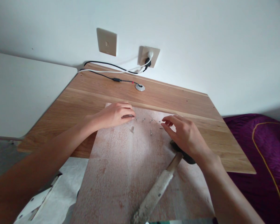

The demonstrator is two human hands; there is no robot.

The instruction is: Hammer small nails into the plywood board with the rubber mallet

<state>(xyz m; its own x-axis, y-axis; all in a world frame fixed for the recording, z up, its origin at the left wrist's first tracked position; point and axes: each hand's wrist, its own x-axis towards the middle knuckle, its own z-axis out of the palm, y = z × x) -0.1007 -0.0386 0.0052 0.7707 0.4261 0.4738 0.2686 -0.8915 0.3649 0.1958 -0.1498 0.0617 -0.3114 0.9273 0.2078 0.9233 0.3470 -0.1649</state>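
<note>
Several small nails (151,132) stand in the far part of a pale, worn wooden board (112,174), some of them leaning. My left hand (121,113) is over the board's far left edge, its fingers loosely bent beside the leftmost nail of the far row. At the right end of that row is my right hand (185,132), thumb and forefinger apart close to a tilted nail (158,122). Whether either hand touches a nail is hard to see. Below my right wrist lies a hammer (154,193) with a dark head and a worn whitish handle, held by neither hand.
The board rests on a wooden desktop (84,93) against the wall. Black and white cables (116,80) run along the back to a wall socket (151,56). A white panel (25,93) stands at left. Purple fabric (254,149) lies at right, white sheeting (70,180) at lower left.
</note>
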